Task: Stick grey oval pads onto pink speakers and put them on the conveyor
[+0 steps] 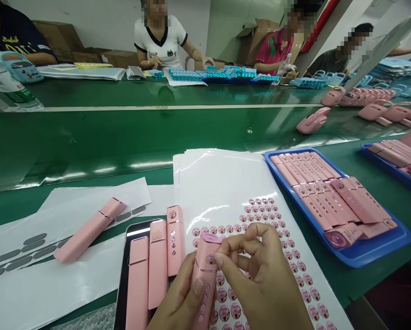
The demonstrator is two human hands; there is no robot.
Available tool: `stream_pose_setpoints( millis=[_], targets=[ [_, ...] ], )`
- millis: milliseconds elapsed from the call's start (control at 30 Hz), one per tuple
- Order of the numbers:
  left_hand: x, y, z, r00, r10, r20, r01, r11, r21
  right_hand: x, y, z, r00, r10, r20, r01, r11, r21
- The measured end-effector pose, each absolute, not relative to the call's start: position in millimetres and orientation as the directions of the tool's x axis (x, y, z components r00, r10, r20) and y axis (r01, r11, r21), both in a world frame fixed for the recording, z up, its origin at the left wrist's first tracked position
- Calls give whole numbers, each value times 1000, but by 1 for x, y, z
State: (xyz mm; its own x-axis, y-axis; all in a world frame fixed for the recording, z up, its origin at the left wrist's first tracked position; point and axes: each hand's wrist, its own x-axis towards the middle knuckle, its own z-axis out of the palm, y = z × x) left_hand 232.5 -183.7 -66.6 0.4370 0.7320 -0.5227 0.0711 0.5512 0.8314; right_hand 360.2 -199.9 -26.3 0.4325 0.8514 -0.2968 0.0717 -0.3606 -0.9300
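My left hand [183, 298] is wrapped round a pink handheld device [205, 275] with a speaker mesh top, a shiny band and a column of round buttons. On its face, above the band, is a small round sticker [211, 259]. The thumb and forefinger of my right hand [257, 270] pinch together at that sticker's edge. Under both hands lies a white sheet of round stickers [222, 174], partly hidden by them. Left of my hands, a black tray [121, 293] carries several more pink devices [158, 266].
Another pink device [88, 231] lies on sheets with grey oval stickers [35, 238]. A blue tray [360, 261] of pink devices stands at the right. Beyond the green conveyor belt [123, 137], several people work at light-blue parts [191, 74]. A water bottle [9, 89] lies far left.
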Motion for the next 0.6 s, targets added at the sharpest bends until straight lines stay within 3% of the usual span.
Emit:
stream_pose_setpoints(
  millis=[300,600],
  targets=[
    [233,-184,-68,443,717,-539,36,587,809,353,-201,-31,537,816,-213,74,-297,-952],
    [230,-184,-74,488,715,-501,15,567,824,356,-204,-32,548,787,-283,22,-352,-936]
  ],
)
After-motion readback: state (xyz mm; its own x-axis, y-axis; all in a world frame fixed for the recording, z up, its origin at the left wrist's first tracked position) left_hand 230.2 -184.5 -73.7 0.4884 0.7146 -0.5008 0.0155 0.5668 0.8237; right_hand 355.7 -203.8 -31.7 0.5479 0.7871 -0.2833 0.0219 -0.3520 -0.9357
